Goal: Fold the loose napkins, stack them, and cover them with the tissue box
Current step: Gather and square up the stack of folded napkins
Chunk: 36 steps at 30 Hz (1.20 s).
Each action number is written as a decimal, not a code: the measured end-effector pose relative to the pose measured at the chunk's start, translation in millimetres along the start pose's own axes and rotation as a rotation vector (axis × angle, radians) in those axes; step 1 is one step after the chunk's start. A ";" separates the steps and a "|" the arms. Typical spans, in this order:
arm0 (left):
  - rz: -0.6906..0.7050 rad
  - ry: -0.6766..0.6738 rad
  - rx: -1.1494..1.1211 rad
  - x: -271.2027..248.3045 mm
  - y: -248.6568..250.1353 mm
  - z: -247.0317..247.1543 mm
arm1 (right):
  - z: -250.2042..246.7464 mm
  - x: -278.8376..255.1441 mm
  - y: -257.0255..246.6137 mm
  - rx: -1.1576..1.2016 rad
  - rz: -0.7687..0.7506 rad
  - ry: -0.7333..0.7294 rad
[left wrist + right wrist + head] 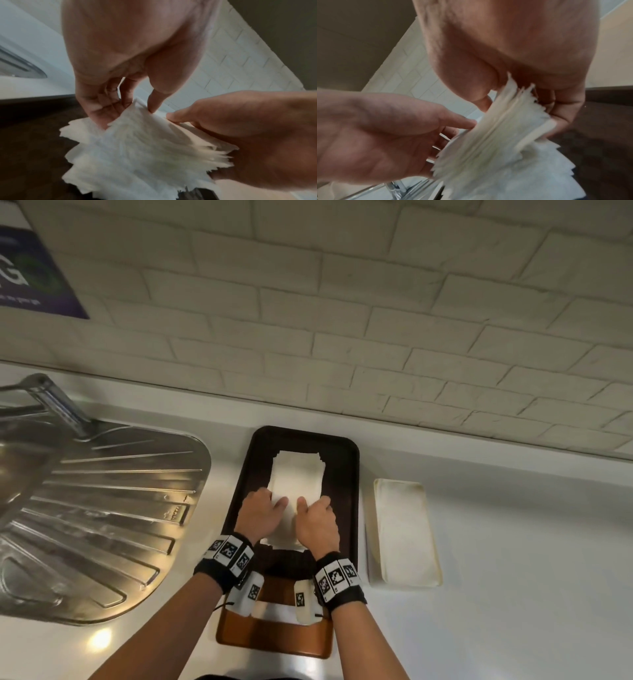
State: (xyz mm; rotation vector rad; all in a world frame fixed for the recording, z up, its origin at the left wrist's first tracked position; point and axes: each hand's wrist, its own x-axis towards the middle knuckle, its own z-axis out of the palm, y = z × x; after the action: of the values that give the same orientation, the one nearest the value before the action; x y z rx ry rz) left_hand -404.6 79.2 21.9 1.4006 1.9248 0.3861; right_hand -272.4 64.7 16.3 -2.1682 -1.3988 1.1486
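Note:
A stack of white napkins (297,479) lies lengthwise on a dark brown tray (346,474). Both hands hold its near part. My left hand (272,499) grips the left edge with the thumb on top; in the left wrist view the left hand (130,108) has its fingers under the napkins (137,155). My right hand (313,503) grips the right edge. In the right wrist view, the right hand (518,106) pinches a thick bundle of napkins (501,132) between thumb and fingers, lifted and tilted. The cream tissue box (404,532) lies on the counter, right of the tray.
A steel sink drainer (102,508) with a tap (58,402) fills the left side. A white tiled wall (376,320) runs behind the counter, with a purple poster (34,278) at the far left. The tray's near end (274,638) is lighter brown.

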 end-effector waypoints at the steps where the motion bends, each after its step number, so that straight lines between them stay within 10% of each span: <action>1: -0.033 -0.014 -0.053 -0.5 2.4 -0.4 | 3.0 0.5 1.0 0.026 -0.001 0.005; 8: -0.115 -0.086 -0.397 3.2 8.4 -1.0 | 3.3 -1.1 12.0 0.099 -0.066 -0.020; 15: 0.315 -0.172 -0.170 -10.8 28.1 -37.9 | -61.0 -11.0 27.5 0.163 -0.338 0.244; 19: 0.600 -0.274 0.089 -23.8 41.5 -75.2 | -107.3 -1.6 28.0 0.394 -0.602 -0.069; 24: 0.761 -0.365 0.249 -14.4 47.3 -99.7 | -112.8 0.1 23.7 0.519 -0.542 -0.320; 36: 1.028 -0.055 0.611 -8.3 31.7 -101.6 | -104.1 3.1 10.3 -0.452 -0.960 0.131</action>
State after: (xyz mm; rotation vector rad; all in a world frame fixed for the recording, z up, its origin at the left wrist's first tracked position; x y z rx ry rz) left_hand -451.6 99.9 115.4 2.7288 1.1545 0.2020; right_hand -186.0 78.4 73.6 -1.3732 -2.3764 0.3399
